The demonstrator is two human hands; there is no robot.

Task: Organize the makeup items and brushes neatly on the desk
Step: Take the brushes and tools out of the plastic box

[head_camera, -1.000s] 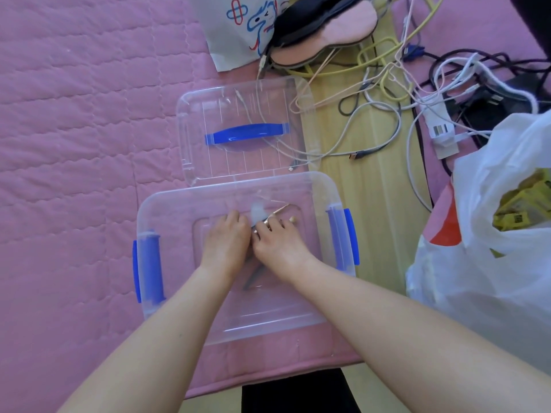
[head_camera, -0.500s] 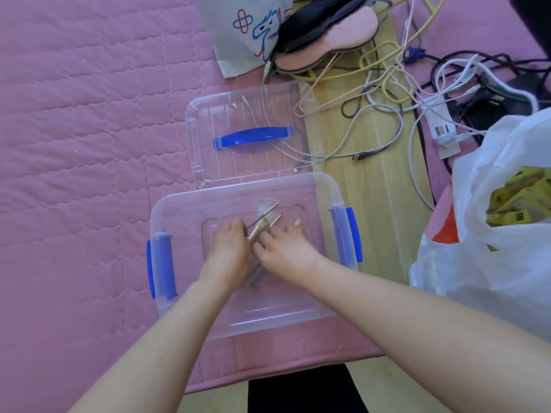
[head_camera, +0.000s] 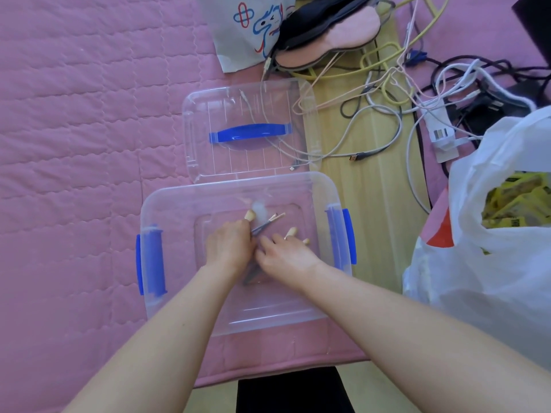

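Note:
A clear plastic storage box [head_camera: 179, 204] with blue side latches lies open on the pink quilted mat. Both my hands are inside it. My left hand [head_camera: 229, 248] is closed around a bundle of thin makeup brushes [head_camera: 269, 222] whose grey handles and gold ferrules stick out past my fingers toward the upper right. My right hand [head_camera: 286, 257] rests beside the left one, its fingers touching the same bundle, with two fingers spread toward the right latch. The lower ends of the brushes are hidden under my hands.
The box's clear lid [head_camera: 247, 129] with a blue handle lies just behind the box. A tangle of cables [head_camera: 387, 93] and a power strip [head_camera: 441, 132] cover the wooden strip at right. A white plastic bag [head_camera: 492, 234] stands at far right. A sleep mask [head_camera: 334, 34] and printed pouch [head_camera: 253, 28] lie at the back.
My hands stay in the box on the brush bundle; the brush tips have fanned out slightly toward the right, and my right hand's fingers have spread. The view shifted a little.

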